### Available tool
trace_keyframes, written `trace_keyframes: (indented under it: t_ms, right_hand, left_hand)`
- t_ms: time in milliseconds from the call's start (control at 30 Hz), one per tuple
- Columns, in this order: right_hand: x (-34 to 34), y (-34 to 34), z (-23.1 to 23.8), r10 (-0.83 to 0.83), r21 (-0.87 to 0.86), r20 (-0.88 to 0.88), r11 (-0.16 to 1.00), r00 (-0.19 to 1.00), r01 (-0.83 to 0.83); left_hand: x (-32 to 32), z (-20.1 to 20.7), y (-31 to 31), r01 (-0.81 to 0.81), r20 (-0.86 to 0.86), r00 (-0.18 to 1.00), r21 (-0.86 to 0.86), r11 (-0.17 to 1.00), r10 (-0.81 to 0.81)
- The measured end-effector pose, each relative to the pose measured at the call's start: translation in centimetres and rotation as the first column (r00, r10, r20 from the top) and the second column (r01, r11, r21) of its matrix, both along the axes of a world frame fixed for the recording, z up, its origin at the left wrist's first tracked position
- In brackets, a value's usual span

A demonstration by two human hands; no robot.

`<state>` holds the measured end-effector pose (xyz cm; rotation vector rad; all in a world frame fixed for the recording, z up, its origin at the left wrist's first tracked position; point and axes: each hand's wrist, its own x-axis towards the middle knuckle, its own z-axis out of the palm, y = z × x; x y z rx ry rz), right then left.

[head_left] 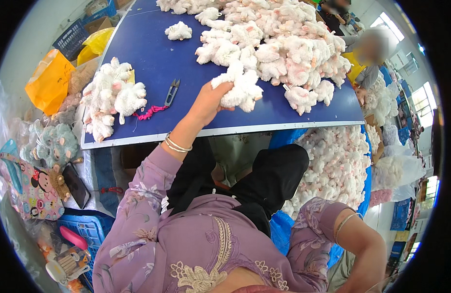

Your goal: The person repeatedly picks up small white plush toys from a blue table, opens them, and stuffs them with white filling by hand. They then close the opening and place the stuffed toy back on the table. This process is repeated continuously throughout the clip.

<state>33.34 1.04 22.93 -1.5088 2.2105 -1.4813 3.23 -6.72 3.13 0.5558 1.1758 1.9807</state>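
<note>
My left hand [210,101] reaches over the blue table and grips a small white plush toy [241,87] at its left side, fingers partly hidden behind it. My right hand [366,251] is raised close at the lower right, bent toward the lower edge; its fingers cannot be made out. A large heap of white plush toys [294,53] with pinkish parts covers the table's far and right side. One single plush toy [178,31] lies apart. To the left sits a smaller pile of plush toys [111,97], and beside it thread snips [173,93] with a pink cord [151,113].
The blue table [152,58] has a pale front edge above my lap. Right of my knee, a blue-lined container [328,166] holds many more white toys. At left are a cartoon-print bag [32,188], a phone [76,184] and a blue crate [86,227]. Another person [374,53] sits at far right.
</note>
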Motion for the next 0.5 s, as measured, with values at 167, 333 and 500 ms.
trace_keyframes:
  t_ms: [167,333,500]
  right_hand:
    - [0.0,-0.5,-0.3,-0.029,-0.004,0.028,1.0,0.999,0.029]
    - [0.4,-0.3,-1.9,-0.184,-0.058,0.149,0.979,0.972,0.195]
    - [-4.2,2.5,-10.3,-0.857,0.117,0.47,0.298,0.211,0.947]
  left_hand:
    - [2.2,-0.1,-1.2,0.125,0.054,0.99,0.109,0.986,-0.132]
    - [5.0,0.9,-0.4,0.094,0.193,0.972,0.209,0.973,-0.135]
    - [5.1,-1.5,-0.8,0.291,0.159,0.929,0.249,0.924,-0.335]
